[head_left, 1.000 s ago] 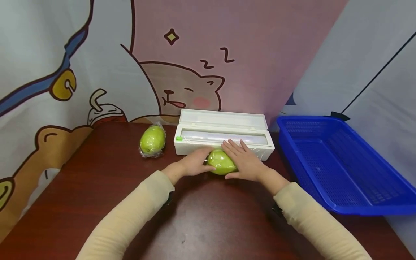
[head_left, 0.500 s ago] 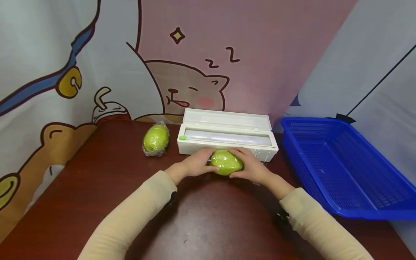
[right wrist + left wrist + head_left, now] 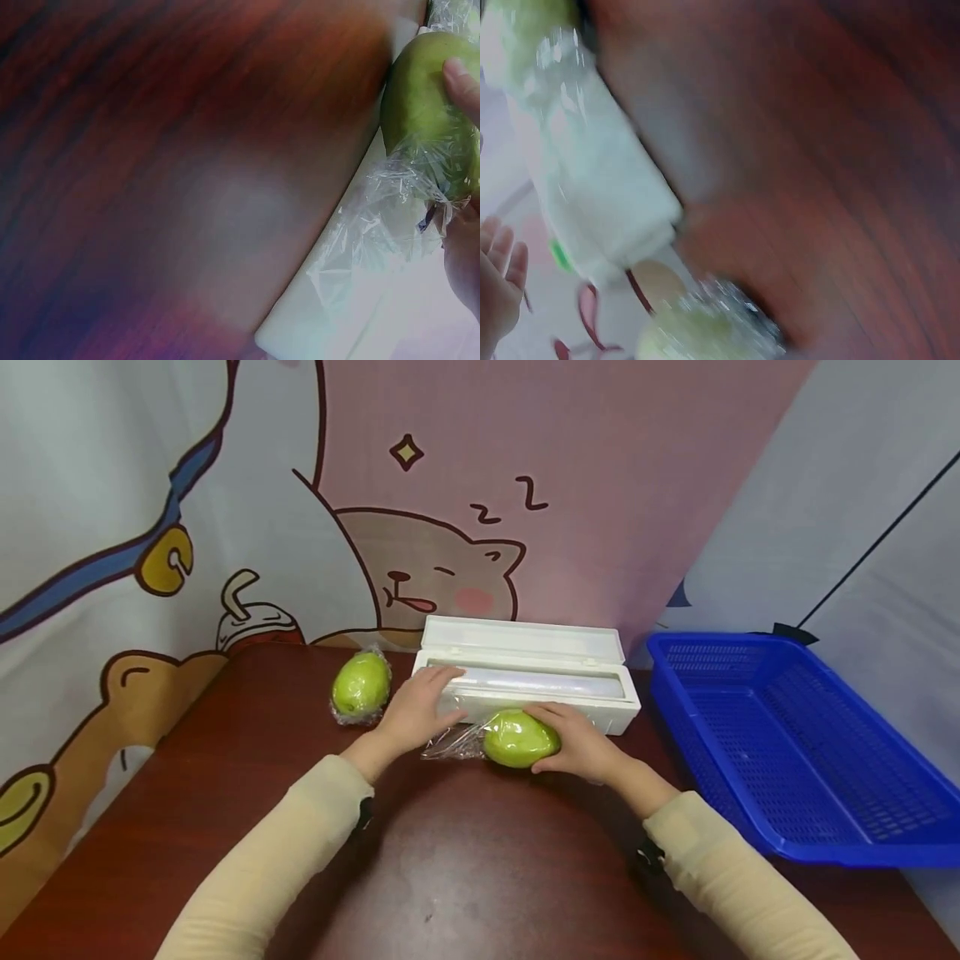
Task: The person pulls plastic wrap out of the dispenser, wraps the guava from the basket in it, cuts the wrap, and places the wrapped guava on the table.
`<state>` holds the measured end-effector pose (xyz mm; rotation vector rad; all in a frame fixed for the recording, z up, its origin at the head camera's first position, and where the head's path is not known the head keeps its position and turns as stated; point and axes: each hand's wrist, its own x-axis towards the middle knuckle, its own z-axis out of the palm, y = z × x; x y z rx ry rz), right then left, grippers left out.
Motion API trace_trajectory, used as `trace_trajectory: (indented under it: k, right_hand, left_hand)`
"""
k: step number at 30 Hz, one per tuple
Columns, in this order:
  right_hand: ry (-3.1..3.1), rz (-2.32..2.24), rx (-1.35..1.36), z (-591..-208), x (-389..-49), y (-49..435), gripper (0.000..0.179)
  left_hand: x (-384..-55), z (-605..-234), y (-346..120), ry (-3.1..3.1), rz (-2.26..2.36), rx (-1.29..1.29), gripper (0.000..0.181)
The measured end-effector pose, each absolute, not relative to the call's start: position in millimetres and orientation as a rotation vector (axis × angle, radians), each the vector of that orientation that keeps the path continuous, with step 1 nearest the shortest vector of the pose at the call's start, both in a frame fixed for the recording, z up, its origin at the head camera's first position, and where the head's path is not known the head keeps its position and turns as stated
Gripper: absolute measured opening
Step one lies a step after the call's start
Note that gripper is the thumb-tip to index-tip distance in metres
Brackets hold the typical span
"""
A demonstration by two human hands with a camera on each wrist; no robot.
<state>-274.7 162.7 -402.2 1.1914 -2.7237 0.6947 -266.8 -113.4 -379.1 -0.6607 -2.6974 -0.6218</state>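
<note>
A smooth, oval green fruit [image 3: 521, 739], pear- or mango-like, sits in front of the white cling film box [image 3: 480, 705]. My right hand [image 3: 581, 745] grips its right side, thumb in front and fingers over the top. Loose cling film [image 3: 457, 742] stretches from the fruit's left side toward my left hand [image 3: 414, 710]. That hand is off the fruit, fingers extended near the box's left end; whether it touches the film is unclear. In the right wrist view, crumpled film [image 3: 375, 225] hangs about the fruit [image 3: 424, 97]. The left wrist view is blurred.
A second green fruit [image 3: 362, 685] wrapped in film lies left of the box. The box's lid [image 3: 525, 640] stands raised, with a film roll [image 3: 540, 682] inside. At the right is a blue plastic basket [image 3: 693, 727] on the dark wooden table [image 3: 480, 877]. A printed cloth hangs behind.
My left hand has let go of the fruit and moved left, leaving film stretched out on that side. My right hand, earlier laid flat over the fruit, now grips its right side.
</note>
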Motion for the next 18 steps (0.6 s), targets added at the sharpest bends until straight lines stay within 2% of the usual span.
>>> trace_trajectory:
  k: [4,10,18]
  right_hand:
    - [-2.723,0.678,1.211,-402,-275,161,0.087]
    - [-2.741,0.683,1.204,-404,-276,162,0.087]
    - [-2.731,0.668,1.205,-403,-275,165,0.088]
  left_hand:
    - [-278,-380,-134,-2.754,-0.733,-0.483,0.074]
    - [-291,-389,-150,-2.867,-0.773,-0.419,0.093]
    - [-299,-398,-155,-2.883,-0.701,-0.445,0.092]
